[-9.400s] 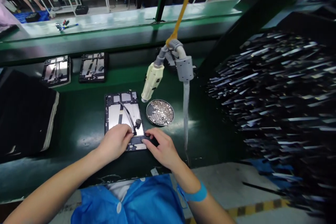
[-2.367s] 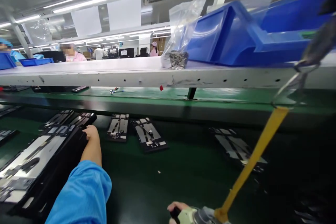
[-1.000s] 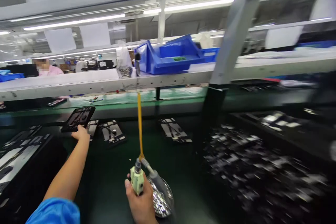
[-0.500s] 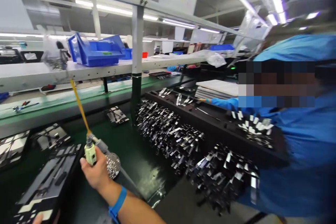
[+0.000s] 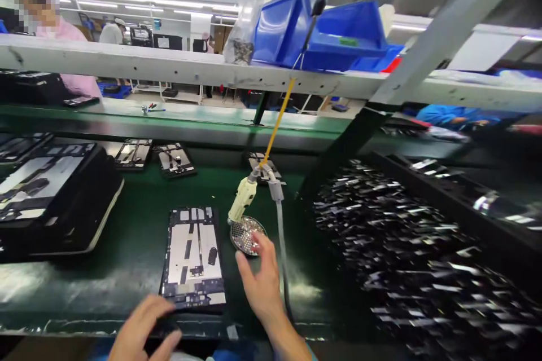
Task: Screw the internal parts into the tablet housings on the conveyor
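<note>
A dark tablet frame (image 5: 193,256) with silver inner plates lies flat on the green bench in front of me. My left hand (image 5: 144,330) rests at its near edge with the fingers spread flat and nothing in them. My right hand (image 5: 261,279) hovers open just right of the frame, fingers apart, close to a round metal screw dish (image 5: 247,234). A cream electric screwdriver (image 5: 243,199) hangs free above the dish on a yellow cord (image 5: 277,124), with a grey cable (image 5: 280,248) trailing down beside my right hand.
A black stack of frames (image 5: 55,197) sits at the left. More frames (image 5: 174,159) lie along the conveyor behind. A black tray of many small metal parts (image 5: 406,254) fills the right. Blue bins (image 5: 322,34) stand on the white shelf above. People work in the background.
The view swung back from the right to the bench. My right hand let go of the screwdriver, which now hangs free. A frame now lies in front of me, with my left hand at its edge.
</note>
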Action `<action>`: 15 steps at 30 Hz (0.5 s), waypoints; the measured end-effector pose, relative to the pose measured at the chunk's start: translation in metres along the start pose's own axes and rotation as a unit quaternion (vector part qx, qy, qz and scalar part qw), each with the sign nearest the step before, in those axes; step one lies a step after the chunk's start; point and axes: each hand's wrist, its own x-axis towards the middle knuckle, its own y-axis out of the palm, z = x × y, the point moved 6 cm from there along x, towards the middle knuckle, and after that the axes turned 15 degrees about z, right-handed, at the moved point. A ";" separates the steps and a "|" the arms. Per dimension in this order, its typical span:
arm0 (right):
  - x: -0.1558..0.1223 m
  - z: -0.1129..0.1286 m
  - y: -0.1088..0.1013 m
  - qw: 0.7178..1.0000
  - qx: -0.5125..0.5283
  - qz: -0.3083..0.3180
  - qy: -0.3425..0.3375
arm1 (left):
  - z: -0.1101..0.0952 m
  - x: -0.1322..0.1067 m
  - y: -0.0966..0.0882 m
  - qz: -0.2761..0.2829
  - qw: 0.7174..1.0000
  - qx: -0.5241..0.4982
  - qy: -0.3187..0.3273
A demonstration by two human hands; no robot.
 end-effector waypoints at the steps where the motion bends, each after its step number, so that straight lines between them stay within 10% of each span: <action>1: -0.016 -0.003 0.008 0.998 -0.018 0.066 0.003 | 0.000 0.000 -0.019 -0.035 0.997 0.066 0.000; 5: -0.062 -0.011 0.042 0.960 -0.072 0.267 0.044 | 0.004 0.019 -0.046 -0.018 0.978 0.207 0.001; 15: -0.037 0.009 0.059 0.934 -0.146 0.324 0.042 | -0.004 0.041 -0.058 0.108 0.979 0.168 0.033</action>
